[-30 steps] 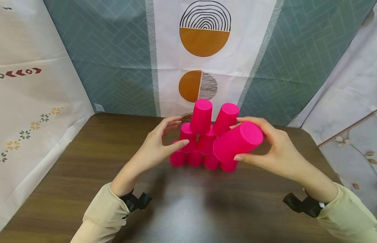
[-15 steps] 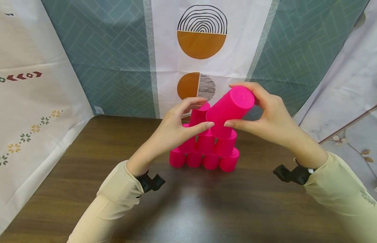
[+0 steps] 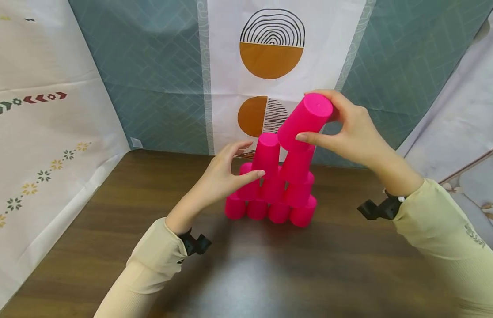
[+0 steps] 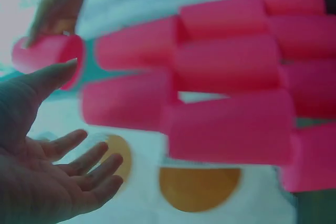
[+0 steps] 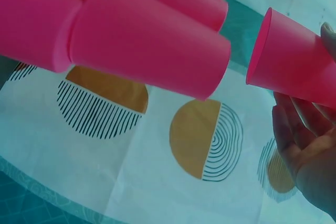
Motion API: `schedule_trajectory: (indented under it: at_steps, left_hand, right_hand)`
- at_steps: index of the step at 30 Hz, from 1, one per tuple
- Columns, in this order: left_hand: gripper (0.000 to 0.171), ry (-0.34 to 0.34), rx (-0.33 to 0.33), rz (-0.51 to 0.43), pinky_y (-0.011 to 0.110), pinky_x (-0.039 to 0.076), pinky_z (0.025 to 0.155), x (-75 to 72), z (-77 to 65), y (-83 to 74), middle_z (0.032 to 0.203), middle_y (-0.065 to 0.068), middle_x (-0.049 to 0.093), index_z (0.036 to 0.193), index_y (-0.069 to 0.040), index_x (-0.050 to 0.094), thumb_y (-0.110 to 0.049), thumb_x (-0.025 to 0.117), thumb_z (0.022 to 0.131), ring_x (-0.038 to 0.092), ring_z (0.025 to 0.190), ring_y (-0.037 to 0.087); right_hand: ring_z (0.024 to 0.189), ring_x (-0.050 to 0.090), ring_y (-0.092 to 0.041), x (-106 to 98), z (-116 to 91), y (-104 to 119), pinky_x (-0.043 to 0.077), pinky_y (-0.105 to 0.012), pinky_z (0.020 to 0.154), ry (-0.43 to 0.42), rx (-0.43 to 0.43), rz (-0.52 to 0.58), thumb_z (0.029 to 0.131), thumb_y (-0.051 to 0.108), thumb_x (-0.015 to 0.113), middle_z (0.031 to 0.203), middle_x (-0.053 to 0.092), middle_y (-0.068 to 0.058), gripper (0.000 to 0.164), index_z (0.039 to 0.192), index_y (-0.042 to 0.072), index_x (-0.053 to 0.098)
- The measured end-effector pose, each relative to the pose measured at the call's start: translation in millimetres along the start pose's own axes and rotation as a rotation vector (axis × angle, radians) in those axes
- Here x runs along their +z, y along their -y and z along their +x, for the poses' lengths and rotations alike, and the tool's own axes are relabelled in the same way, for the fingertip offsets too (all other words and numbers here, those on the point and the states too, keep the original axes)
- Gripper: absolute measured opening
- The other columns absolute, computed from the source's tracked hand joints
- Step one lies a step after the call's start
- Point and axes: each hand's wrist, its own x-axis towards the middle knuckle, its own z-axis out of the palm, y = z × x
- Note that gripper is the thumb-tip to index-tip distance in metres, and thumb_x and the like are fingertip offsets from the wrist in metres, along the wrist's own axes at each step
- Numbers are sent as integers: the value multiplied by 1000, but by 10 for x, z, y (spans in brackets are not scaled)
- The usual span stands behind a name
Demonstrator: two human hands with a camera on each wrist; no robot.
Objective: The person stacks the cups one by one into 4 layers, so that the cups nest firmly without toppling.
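Observation:
Bright pink cups stand upside down in a stepped stack on the brown table [image 3: 238,274]. The bottom row has several cups [image 3: 278,213], the middle row three cups [image 3: 272,190], and the upper row a left cup [image 3: 267,154] and a right cup [image 3: 298,165]. My right hand [image 3: 350,128] grips another pink cup [image 3: 304,123] between thumb and fingers, tilted above the upper right cup. In the right wrist view a gap separates the held cup's rim [image 5: 258,45] from the stack. My left hand [image 3: 220,176] is spread beside the upper left cup, apart from it.
A patterned cloth [image 3: 270,84] with orange half circles hangs behind the table. White printed sheets form the left side [image 3: 43,132] and right side [image 3: 469,145]. A black strap device [image 3: 195,244] sits on my left wrist, another [image 3: 377,208] on my right.
My right hand has lifted the held cup from in front of the stack's right side to above the upper row. My left hand came inward, then drew back slightly left.

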Motion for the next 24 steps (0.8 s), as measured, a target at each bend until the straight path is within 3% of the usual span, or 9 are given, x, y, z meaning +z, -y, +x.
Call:
schedule_trajectory:
  at_steps: [5,9,16,21,24]
  left_hand:
    - [69,25,-163,-8,44,43,97,106,53,311,136,5,45,137,-13,40,-28,74,79,44,123,25]
    - [71,51,-222,-72,46,45,96,142,54,463,136,7,47,138,-12,40,-28,76,78,46,124,27]
    - [70,79,-222,-114,44,47,93,186,72,571,133,5,51,137,-14,43,-27,76,77,51,121,24]
    - [69,81,-213,-143,47,46,94,225,84,610,132,5,52,137,-11,43,-27,76,78,54,116,25]
    - [63,68,-191,-178,42,48,92,248,95,646,126,2,57,133,-12,48,-26,76,78,58,109,23]
  right_hand:
    - [93,57,-12,-6,122,-56,47,-26,78,65,130,43,77,30,76,112,60,4,66,134,22,45]
    - [96,57,-16,9,222,-102,48,-36,82,123,183,47,78,34,75,116,58,2,67,135,21,43]
    - [99,57,-20,14,290,-173,48,-42,83,180,220,60,78,33,75,119,56,-2,70,137,19,40]
    - [100,57,-20,26,321,-212,47,-42,87,208,198,68,78,34,74,118,56,-1,69,136,17,41]
    - [99,57,-18,34,338,-221,47,-41,87,207,184,58,78,34,74,117,57,1,68,135,17,41]
